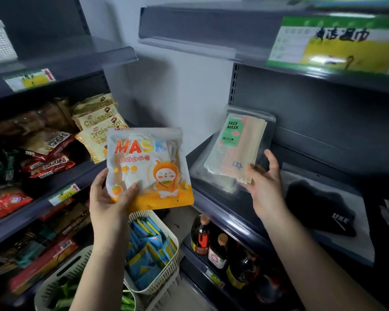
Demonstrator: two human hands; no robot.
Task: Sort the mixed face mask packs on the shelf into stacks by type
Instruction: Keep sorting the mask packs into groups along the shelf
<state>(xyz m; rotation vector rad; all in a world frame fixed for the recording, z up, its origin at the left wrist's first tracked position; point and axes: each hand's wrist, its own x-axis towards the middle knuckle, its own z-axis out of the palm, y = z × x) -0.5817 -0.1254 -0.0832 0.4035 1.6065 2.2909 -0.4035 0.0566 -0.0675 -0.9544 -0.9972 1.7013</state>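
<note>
My left hand (112, 198) grips the lower left corner of a white and orange pack (148, 167) printed MASK with a cartoon figure, held up in mid air in front of the shelves. My right hand (265, 182) holds the lower right corner of a clear pack (236, 147) with a green FACE MASK label and pale pastel masks inside, tilted above the dark right-hand shelf (211, 203). A black mask pack (319, 207) with white lettering lies flat on that shelf to the right of my right hand.
Snack packets and croissant bags (97, 124) fill the left shelves. Below, a white basket (153, 250) holds blue and yellow sachets. Sauce bottles (211, 241) stand on the lower right shelf. A price-tag sign (335, 41) hangs on the upper shelf edge.
</note>
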